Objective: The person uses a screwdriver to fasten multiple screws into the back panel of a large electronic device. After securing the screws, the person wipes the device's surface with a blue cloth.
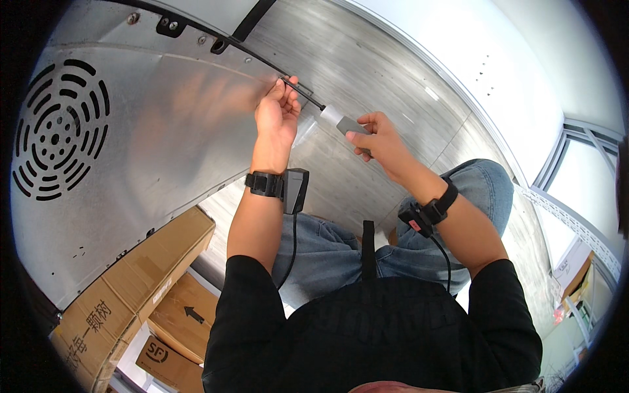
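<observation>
My right hand is closed round the grey and white handle of a screwdriver. Its long dark shaft slants up and left to the edge of a large silver metal panel. At that edge, the fingers of my left hand pinch round the shaft near its tip. The fingers hide the tip, so whether a screw sits there I cannot tell. The back of my left hand's fingers lies close against the panel.
The panel has a round slotted vent and small black brackets along its top edge. Cardboard boxes stand below it at the left. Grey plank floor lies beyond my hands, and a white wall rises at the right.
</observation>
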`<state>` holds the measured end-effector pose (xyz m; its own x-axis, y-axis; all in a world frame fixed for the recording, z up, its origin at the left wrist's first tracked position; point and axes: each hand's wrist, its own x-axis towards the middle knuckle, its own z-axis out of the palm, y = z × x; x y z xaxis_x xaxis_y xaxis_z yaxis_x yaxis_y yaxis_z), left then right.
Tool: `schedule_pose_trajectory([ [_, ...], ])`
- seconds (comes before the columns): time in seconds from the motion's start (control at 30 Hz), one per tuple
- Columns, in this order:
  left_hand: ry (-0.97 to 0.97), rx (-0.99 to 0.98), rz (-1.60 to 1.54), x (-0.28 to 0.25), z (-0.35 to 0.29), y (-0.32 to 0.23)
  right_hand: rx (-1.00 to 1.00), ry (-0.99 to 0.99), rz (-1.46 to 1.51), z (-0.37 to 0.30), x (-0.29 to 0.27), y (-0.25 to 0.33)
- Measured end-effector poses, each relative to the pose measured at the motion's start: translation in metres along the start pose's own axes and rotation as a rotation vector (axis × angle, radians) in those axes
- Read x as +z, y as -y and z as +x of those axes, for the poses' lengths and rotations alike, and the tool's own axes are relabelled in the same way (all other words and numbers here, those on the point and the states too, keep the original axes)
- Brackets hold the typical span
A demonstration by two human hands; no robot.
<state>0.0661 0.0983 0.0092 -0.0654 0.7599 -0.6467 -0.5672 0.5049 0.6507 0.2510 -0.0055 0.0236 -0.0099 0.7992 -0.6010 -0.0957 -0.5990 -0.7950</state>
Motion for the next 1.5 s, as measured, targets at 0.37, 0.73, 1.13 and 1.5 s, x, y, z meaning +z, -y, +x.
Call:
schedule_pose_trajectory([
  [0.37, -0.001, 0.002, -0.006, -0.003, 0.001, 0.0, 0.153, 0.131, 0.142, 0.002, -0.008, 0.016],
  [0.73, -0.002, -0.004, -0.01, -0.002, 0.001, -0.001, 0.185, 0.179, 0.178, 0.004, -0.009, 0.01],
  [1.13, -0.006, -0.011, -0.004, -0.002, 0.001, -0.001, 0.101, 0.163, 0.105, -0.004, -0.001, 0.015],
  [1.5, -0.02, -0.03, -0.019, -0.001, 0.003, -0.002, 0.063, 0.096, 0.059, -0.001, 0.002, 0.005],
])
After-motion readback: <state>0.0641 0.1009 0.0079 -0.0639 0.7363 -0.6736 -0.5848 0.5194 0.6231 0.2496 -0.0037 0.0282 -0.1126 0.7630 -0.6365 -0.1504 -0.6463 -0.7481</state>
